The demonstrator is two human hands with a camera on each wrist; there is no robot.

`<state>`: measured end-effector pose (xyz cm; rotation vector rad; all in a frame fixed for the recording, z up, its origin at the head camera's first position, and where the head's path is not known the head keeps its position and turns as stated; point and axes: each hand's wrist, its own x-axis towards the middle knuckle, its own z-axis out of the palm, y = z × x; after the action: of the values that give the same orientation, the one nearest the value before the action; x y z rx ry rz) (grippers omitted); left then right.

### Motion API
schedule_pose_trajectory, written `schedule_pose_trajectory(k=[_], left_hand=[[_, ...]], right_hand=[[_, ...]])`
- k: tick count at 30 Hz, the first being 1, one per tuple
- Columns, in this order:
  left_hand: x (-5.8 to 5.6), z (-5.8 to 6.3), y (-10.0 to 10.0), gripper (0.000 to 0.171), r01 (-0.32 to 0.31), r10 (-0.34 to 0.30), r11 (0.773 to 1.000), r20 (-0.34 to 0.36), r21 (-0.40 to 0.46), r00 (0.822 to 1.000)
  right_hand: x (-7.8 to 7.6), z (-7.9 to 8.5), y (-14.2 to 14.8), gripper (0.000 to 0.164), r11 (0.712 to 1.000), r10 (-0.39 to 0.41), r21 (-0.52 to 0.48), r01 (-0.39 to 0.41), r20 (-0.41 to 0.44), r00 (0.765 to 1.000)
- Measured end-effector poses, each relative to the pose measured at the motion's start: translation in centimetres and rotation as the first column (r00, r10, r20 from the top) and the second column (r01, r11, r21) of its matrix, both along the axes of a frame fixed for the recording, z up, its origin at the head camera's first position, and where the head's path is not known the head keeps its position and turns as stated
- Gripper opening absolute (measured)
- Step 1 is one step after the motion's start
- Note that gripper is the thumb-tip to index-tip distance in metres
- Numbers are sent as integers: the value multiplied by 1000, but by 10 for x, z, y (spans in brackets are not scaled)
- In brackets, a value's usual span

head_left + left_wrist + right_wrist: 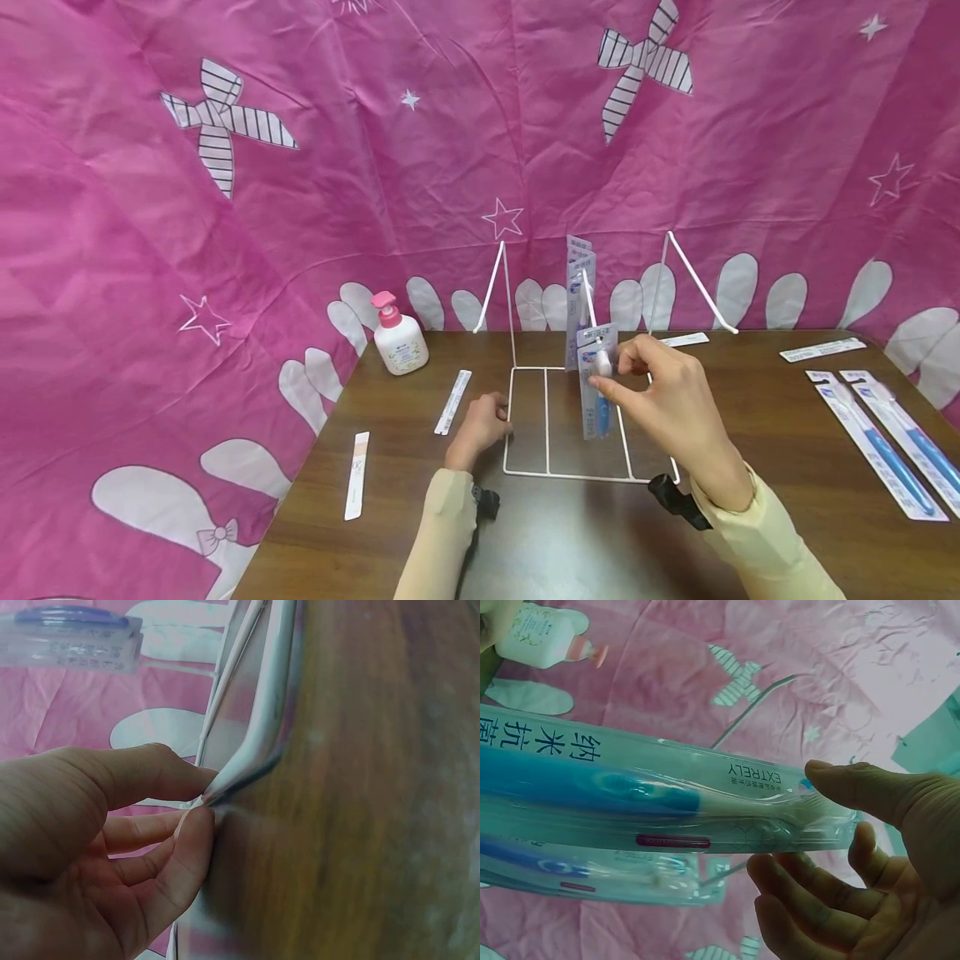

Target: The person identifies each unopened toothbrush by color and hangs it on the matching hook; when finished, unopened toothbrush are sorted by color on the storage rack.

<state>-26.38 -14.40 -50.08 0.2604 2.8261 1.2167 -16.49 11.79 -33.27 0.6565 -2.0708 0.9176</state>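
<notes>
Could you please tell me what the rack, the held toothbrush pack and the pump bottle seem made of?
Rack: probably metal wire with a smooth white coating, from its thin, bent shape.
Toothbrush pack: clear, glossy plastic in front, as it glints and shows the brush through; backing unclear.
Pump bottle: likely smooth plastic, given its opaque white body and pink pump.

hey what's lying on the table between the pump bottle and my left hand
In the head view, a narrow white printed strip lies between the pump bottle and your left hand.
</notes>
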Motion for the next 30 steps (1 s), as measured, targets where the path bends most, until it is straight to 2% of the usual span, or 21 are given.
schedule_pose_trajectory(k=[8, 18, 30], left_hand=[[-1, -1, 1, 40, 0, 0, 1000, -7, 2, 1000], [-2, 1, -1, 40, -20, 20, 1000, 7, -20, 1000], [0, 1, 0, 39, -15, 15, 1000, 3, -11, 1000]], right_hand=[[-21, -5, -2, 44, 999, -35, 2, 35, 28, 999], [-52, -6, -3, 41, 997, -54, -52, 59, 88, 995], [-82, -9, -5, 40, 993, -72, -83, 79, 90, 993]])
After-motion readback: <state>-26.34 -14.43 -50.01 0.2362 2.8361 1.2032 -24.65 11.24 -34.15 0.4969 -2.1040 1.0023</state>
